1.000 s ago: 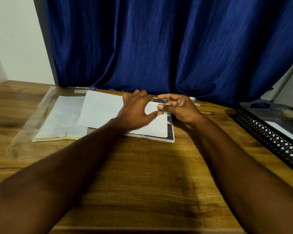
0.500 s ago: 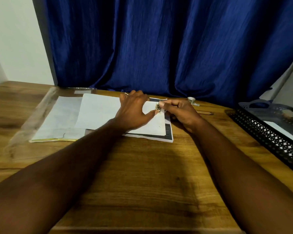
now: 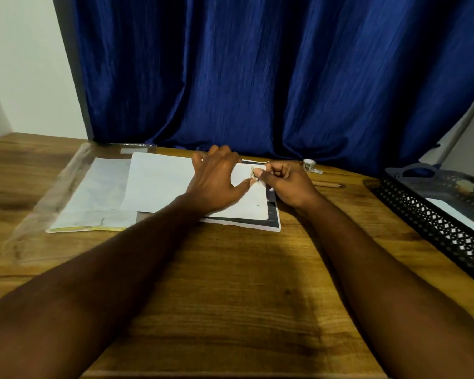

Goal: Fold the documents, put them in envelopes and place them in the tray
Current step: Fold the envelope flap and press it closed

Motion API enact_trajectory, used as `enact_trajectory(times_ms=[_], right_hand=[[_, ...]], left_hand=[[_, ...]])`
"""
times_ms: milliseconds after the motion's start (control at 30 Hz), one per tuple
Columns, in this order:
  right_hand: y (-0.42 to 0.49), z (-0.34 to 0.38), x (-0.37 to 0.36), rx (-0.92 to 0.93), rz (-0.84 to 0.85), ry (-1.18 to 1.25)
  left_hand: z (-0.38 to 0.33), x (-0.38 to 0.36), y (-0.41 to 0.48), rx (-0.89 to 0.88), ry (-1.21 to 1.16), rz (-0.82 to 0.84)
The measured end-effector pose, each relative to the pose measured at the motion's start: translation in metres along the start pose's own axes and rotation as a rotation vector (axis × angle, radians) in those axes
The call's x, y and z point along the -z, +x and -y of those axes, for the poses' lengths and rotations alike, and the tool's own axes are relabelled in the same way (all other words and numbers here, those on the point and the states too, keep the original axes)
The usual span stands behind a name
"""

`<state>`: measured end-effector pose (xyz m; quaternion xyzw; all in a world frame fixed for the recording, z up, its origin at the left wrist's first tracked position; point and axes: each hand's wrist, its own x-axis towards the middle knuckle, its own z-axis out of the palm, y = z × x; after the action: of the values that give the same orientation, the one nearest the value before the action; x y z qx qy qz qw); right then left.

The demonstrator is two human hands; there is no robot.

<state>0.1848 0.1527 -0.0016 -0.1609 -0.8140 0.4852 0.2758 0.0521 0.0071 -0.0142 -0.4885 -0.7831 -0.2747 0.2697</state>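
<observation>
Two hands meet on the envelope (image 3: 162, 181): my left hand (image 3: 216, 179) presses it flat, palm open; my right hand (image 3: 285, 181) pinches a sticker (image 3: 255, 173) just beside the left hand. I judge the paper light and limp: grip by an edge.

Layout of the table (image 3: 230, 283). Centre, far: an envelope (image 3: 159, 181) lies on a stack of documents (image 3: 274, 214), whose right and near edges show beyond it. Left: a plastic sleeve (image 3: 52, 192) with papers (image 3: 99, 198) in it, partly under the envelope. The left hand (image 3: 216, 181) rests on the envelope; the right hand (image 3: 288, 184), just beside it, holds a sticker (image 3: 255, 173) against the envelope's far right corner. Right of the hands: a tape roll (image 3: 309, 164), with a pencil (image 3: 327, 184) nearer. Far right: a tray (image 3: 433, 222) with a sheet (image 3: 460, 217) in it. Behind: a curtain (image 3: 257, 77).
</observation>
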Motion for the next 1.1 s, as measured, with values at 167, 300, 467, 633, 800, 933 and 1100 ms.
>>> enact_trajectory(times_ms=[167, 300, 467, 633, 800, 933, 1100], right_hand=[[0.009, -0.004, 0.002, -0.066, -0.211, 0.168], [0.016, -0.008, 0.005, -0.173, -0.348, 0.326], [0.015, 0.001, 0.005, -0.209, -0.383, 0.441], [0.015, 0.002, 0.002, -0.232, -0.357, 0.499], [0.009, 0.004, -0.003, -0.306, -0.179, 0.465], [0.005, 0.006, -0.001, -0.311, -0.183, 0.411], [0.008, 0.005, -0.003, -0.225, -0.194, 0.295]], left_hand=[[-0.004, 0.01, 0.003, 0.086, 0.111, -0.146], [-0.006, 0.007, 0.002, 0.17, 0.056, -0.134], [-0.003, 0.004, 0.0, 0.357, -0.078, -0.248], [0.001, 0.008, 0.008, 0.755, -0.782, -0.285], [0.003, 0.006, 0.008, 0.848, -1.135, -0.171], [-0.003, 0.009, 0.008, 0.769, -1.097, -0.143], [-0.011, 0.009, 0.002, 0.612, -1.034, 0.05]])
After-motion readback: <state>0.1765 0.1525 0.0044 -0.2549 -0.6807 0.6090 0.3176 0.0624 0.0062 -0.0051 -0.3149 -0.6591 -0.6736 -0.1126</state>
